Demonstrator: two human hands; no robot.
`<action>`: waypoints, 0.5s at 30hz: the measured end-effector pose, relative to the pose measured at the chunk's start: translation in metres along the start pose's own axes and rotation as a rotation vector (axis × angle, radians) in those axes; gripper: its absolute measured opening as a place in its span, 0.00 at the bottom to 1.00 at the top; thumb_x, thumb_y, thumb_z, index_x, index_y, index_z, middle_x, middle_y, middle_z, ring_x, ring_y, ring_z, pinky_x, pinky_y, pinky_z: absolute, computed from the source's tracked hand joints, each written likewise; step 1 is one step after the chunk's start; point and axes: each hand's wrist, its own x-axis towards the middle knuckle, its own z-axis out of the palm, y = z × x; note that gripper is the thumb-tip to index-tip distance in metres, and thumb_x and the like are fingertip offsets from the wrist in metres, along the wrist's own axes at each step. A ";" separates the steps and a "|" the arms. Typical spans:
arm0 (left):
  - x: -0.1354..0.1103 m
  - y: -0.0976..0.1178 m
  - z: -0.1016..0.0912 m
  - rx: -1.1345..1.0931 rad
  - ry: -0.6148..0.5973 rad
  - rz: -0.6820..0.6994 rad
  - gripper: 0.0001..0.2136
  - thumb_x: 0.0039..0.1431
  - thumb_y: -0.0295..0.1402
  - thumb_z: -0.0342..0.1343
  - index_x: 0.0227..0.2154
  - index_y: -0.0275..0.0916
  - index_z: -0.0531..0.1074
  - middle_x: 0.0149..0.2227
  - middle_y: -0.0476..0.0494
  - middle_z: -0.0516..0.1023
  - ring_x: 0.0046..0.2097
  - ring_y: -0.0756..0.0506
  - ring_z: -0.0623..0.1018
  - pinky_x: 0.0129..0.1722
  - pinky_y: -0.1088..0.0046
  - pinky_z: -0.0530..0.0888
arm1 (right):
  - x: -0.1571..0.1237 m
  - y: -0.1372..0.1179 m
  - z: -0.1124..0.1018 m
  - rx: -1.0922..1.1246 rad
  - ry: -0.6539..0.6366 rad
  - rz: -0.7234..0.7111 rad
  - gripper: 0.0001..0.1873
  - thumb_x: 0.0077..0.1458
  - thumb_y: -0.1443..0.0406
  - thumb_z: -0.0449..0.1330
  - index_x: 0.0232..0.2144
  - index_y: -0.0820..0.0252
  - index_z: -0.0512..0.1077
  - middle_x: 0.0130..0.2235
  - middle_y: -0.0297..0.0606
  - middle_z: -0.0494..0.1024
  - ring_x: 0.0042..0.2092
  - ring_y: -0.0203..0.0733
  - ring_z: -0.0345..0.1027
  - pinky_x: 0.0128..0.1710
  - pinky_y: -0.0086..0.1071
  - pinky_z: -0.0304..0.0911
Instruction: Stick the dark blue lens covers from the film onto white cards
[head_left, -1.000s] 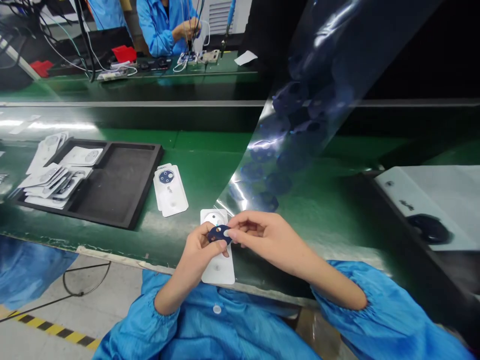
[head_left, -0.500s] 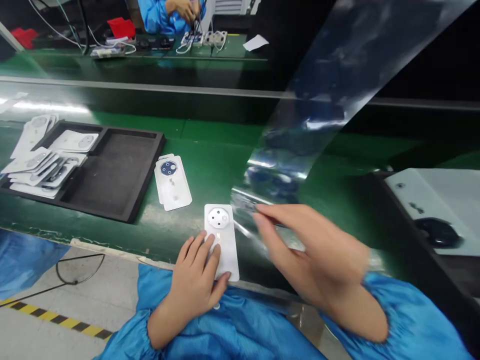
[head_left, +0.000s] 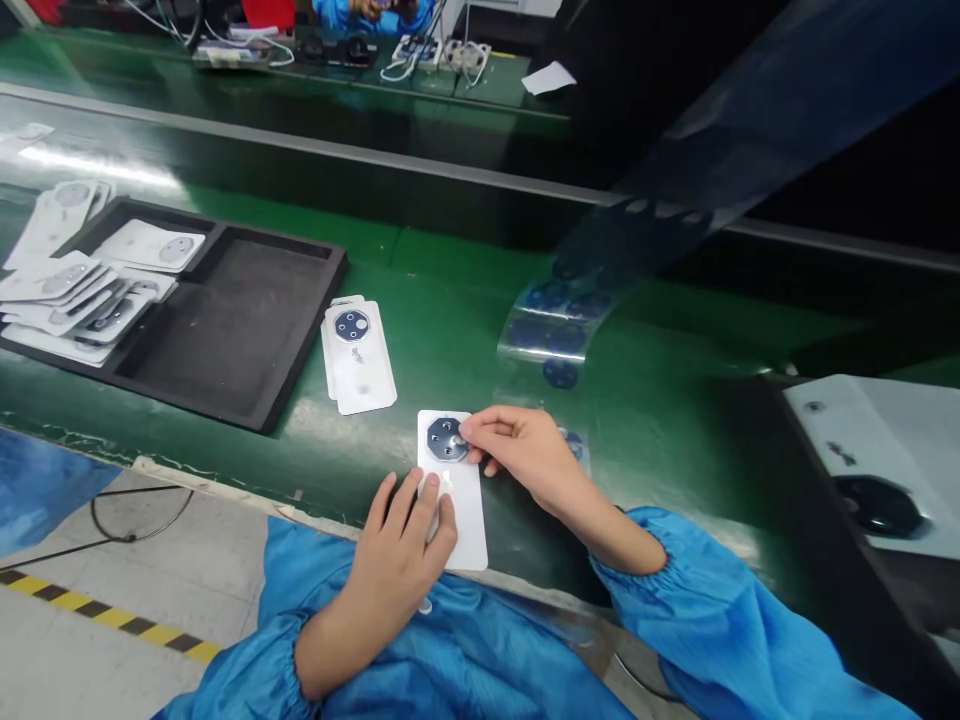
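Note:
A white phone-back-shaped panel (head_left: 466, 530) lies near the table's front edge. My left hand (head_left: 401, 560) rests on its left side, fingers spread. Over the panel's round camera area sits a dark blue octagonal film sticker (head_left: 444, 440) with several small holes. My right hand (head_left: 525, 450) pinches this sticker at its right edge between thumb and forefinger; whether it is stuck down is unclear. Behind that hand, a clear strip (head_left: 551, 330) carrying more dark blue stickers hangs down onto the table. To the left lies a small stack of white panels (head_left: 367, 375), the top one bearing a dark sticker.
At the left, a black divided tray (head_left: 300, 345) holds white panels (head_left: 56, 290) piled in its left part. A dark tray (head_left: 817, 500) with a larger white panel (head_left: 892, 430) is at the right. Across the divider, another person's blue sleeve (head_left: 334, 12) shows beside cables.
My right hand has moved left from the clear strip to the panel, whose camera area now carries a dark sticker. The strip hangs farther back. My left hand stays on the panel.

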 end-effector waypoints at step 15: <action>0.001 0.003 0.003 -0.001 0.033 -0.028 0.09 0.64 0.22 0.54 0.46 0.33 0.75 0.54 0.33 0.76 0.58 0.34 0.74 0.58 0.50 0.71 | 0.000 -0.006 -0.002 0.015 -0.002 0.098 0.18 0.42 0.55 0.74 0.29 0.64 0.80 0.23 0.39 0.79 0.26 0.37 0.74 0.28 0.27 0.73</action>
